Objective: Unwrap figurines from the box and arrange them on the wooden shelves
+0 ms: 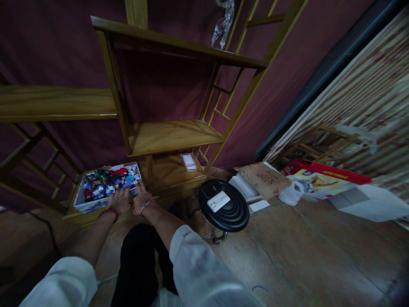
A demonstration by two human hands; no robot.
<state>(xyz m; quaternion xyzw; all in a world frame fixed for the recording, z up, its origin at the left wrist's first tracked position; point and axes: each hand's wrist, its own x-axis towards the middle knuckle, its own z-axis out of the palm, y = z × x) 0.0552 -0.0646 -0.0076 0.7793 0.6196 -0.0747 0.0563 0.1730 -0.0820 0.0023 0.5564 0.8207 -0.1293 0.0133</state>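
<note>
A white patterned box [83, 207] stands on the low wooden shelf at the left, filled with small colourful figures [110, 187] in blue, red, white and green. My left hand [119, 201], with a red bead bracelet on its wrist, lies at the box's front edge, fingers stretched out. Close beside it, my right hand [142, 197] wears a silver bangle and rests at the box's front right corner with its fingers extended. The undersides of the fingers are hidden, and neither hand shows anything lifted in it.
A wooden display shelf [175, 136] rises ahead, with a clear glass figurine [223, 25] on top and a white card [189, 162] lower down. A black round stool [234, 217] bears a white box [218, 201]. Cartons, plastic bags and a red package [332, 170] lie at right.
</note>
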